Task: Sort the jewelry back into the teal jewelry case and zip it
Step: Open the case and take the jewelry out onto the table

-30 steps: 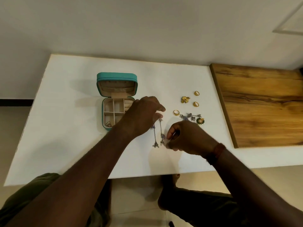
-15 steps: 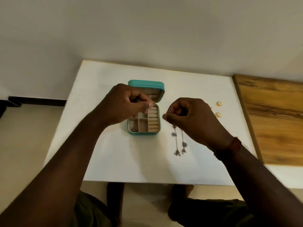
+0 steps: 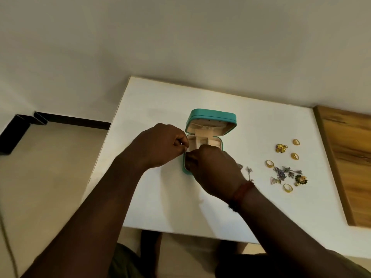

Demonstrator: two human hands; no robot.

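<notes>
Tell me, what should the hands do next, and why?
Probably set down into the open teal case whatever the left hand and right hand seem to pinch together over its tray; I cannot see the piece itself. Rings and earrings lie loose on the white table to the right, waiting.

Your jewelry case [image 3: 211, 115] is teal outside with a cream lining, and it stands on a plain white table [image 3: 160, 101]. Toward the table's right edge your rings [image 3: 269, 163] are gold, next to a silvery-purple cluster [image 3: 281, 173]. The board [image 3: 351, 157] shows brown wood grain, and your wrist thread [image 3: 242, 192] is reddish.
</notes>
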